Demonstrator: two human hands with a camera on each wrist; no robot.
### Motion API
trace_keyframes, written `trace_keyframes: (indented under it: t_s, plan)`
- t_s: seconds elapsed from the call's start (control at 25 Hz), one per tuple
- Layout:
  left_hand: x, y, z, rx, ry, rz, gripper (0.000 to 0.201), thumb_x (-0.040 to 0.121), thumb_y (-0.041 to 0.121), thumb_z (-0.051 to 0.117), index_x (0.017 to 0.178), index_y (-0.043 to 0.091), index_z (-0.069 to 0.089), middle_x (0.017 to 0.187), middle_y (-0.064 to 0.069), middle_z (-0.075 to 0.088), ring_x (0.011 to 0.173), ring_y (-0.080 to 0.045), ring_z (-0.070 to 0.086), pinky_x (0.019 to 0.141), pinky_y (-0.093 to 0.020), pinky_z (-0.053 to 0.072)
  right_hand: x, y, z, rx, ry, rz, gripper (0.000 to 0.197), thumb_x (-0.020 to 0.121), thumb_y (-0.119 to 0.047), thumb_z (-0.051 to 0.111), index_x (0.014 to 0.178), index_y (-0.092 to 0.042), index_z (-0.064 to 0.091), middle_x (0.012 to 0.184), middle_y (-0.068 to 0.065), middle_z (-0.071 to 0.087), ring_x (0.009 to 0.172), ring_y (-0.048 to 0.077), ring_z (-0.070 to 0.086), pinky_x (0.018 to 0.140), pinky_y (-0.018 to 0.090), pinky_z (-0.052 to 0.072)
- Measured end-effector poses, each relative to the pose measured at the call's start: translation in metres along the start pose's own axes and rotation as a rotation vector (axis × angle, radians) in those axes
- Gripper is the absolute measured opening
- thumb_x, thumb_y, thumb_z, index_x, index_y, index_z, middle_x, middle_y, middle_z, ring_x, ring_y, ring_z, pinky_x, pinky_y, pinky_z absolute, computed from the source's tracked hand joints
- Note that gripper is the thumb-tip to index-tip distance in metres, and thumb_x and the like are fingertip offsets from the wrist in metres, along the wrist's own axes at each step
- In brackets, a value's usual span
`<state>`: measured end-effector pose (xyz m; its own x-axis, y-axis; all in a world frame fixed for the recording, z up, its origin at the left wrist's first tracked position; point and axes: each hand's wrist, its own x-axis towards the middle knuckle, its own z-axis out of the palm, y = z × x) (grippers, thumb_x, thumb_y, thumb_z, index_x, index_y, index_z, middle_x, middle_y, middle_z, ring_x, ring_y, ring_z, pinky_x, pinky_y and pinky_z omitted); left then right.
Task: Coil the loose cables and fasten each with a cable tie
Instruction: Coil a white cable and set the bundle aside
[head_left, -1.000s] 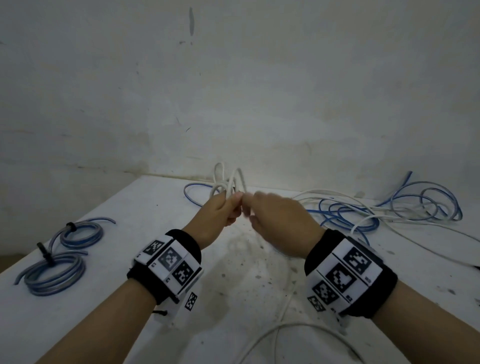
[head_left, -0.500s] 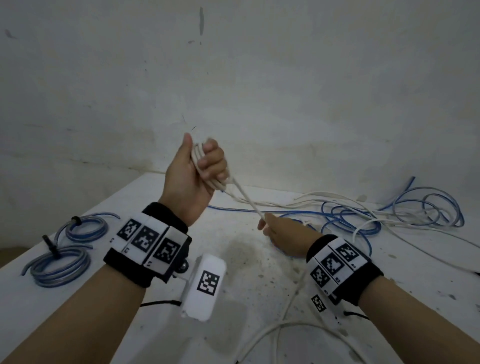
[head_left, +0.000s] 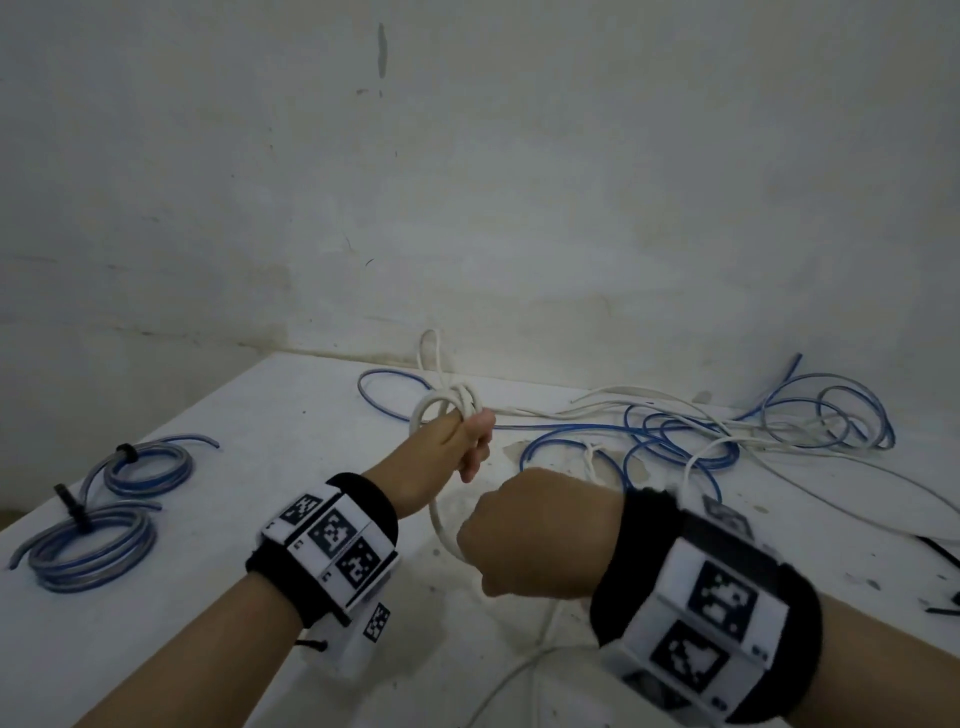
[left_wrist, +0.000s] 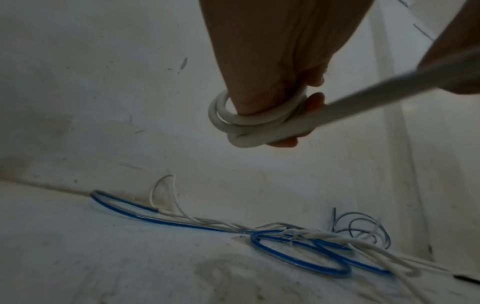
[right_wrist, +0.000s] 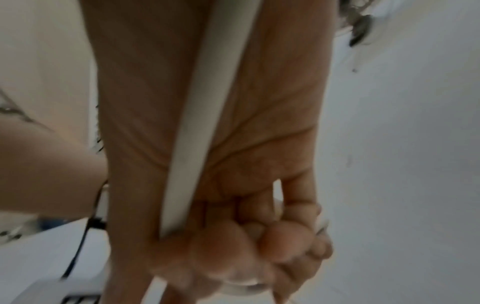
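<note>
Smooth white plastic-sheathed cable (head_left: 445, 410)

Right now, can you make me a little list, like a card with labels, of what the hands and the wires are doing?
left hand: left hand grips a small coil of thick white cable
right hand: right hand is closed round the same cable's loose run
waiting pile: tangled thin blue and white loose cables on the white table
done: two blue-grey coils with black ties, at the table's left
ties on white coil: none seen
</note>
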<state>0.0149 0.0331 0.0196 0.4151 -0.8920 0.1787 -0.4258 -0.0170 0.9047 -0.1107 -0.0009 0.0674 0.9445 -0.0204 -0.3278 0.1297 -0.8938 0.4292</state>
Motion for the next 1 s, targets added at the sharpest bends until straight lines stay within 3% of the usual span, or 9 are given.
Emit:
trace_keyframes:
  t_s: [0.12,0.2,0.28,0.36,0.48,0.6,0.68,0.8,1.0]
  plan:
    - [-0.007,-0.003,0.003,0.025,-0.097,-0.065,0.040,0.096,0.033,0.035,0.064,0.012,0.042,0.055,0.001,0.040,0.045,-0.003,0.037,0.056,-0.016,0.035,-0.011,0.024,-0.010,-0.059,0.221,-0.013,0.020,0.097,-0.022,0.043,0.110,-0.016,0.057,0.104,0.001,0.061,0.093,0.022,0.060,0.074,0.030,0.035]
    - [-0.014,-0.003,0.008,-0.134,-0.146,-0.093,0.044,0.093,0.041,0.038,0.060,0.013,0.045,0.047,0.001,0.037,0.036,-0.005,0.033,0.050,-0.023,0.030,-0.014,0.048,-0.014,-0.083,0.415,-0.013,0.014,0.098,-0.024,0.041,0.098,-0.025,0.055,0.095,-0.008,0.059,0.090,0.013,0.058,0.078,0.029,0.031]
    - [-0.019,0.003,0.012,-0.438,-0.159,-0.090,0.064,0.084,0.063,0.021,0.056,0.014,0.050,0.041,0.001,0.032,0.032,-0.007,0.026,0.044,-0.023,0.023,-0.015,0.072,-0.012,0.133,0.510,0.017,0.019,0.097,-0.031,0.043,0.094,-0.024,0.060,0.086,-0.010,0.051,0.084,0.008,0.053,0.079,0.029,0.034]
    - [-0.020,0.010,0.010,-0.666,-0.168,-0.038,0.067,0.080,0.071,0.020,0.050,0.018,0.048,0.037,0.007,0.028,0.030,-0.005,0.020,0.042,-0.023,0.018,-0.008,0.090,0.002,0.615,0.611,0.004,0.022,0.095,-0.027,0.048,0.091,-0.015,0.066,0.085,-0.001,0.057,0.081,0.013,0.055,0.078,0.031,0.040]
    - [-0.019,0.019,0.007,-0.749,-0.121,0.031,0.039,0.083,0.040,0.044,0.049,0.022,0.039,0.037,0.012,0.024,0.028,-0.002,0.017,0.038,-0.019,0.024,0.009,0.087,0.025,0.979,0.792,0.037,0.019,0.095,-0.018,0.048,0.083,-0.009,0.060,0.079,0.011,0.061,0.073,0.020,0.056,0.073,0.031,0.043]
    - [-0.019,0.021,0.005,-0.865,-0.041,0.022,0.043,0.086,0.030,0.047,0.045,0.023,0.036,0.033,0.011,0.021,0.026,-0.003,0.015,0.036,-0.019,0.021,0.023,0.064,0.035,1.299,0.882,0.046,0.008,0.098,-0.018,0.042,0.091,-0.016,0.047,0.080,-0.003,0.054,0.069,0.003,0.052,0.067,0.020,0.045]
    - [-0.021,0.021,0.003,-0.970,0.002,0.039,0.042,0.083,0.028,0.041,0.042,0.022,0.035,0.032,0.009,0.014,0.028,-0.009,0.007,0.036,-0.019,0.017,0.031,0.051,0.037,1.470,0.853,-0.038,0.014,0.095,-0.024,0.042,0.107,-0.017,0.043,0.093,-0.008,0.052,0.080,-0.004,0.052,0.075,0.016,0.046]
    - [-0.024,0.020,-0.001,-0.972,0.018,0.054,0.048,0.087,0.024,0.043,0.040,0.021,0.034,0.034,0.006,0.008,0.026,-0.009,0.008,0.035,-0.017,0.019,0.039,0.042,0.041,1.427,0.851,-0.085,0.030,0.087,-0.012,0.043,0.118,-0.011,0.043,0.097,0.001,0.053,0.086,0.008,0.051,0.078,0.024,0.044]
    - [-0.020,0.013,0.005,-0.492,0.207,-0.124,0.049,0.092,0.015,0.048,0.043,0.019,0.044,0.035,0.005,0.032,0.032,-0.009,0.037,0.053,-0.023,0.045,0.041,0.043,0.042,1.033,0.772,0.181,0.009,0.097,-0.009,0.035,0.104,-0.006,0.039,0.077,0.005,0.049,0.062,0.014,0.042,0.058,0.025,0.036]
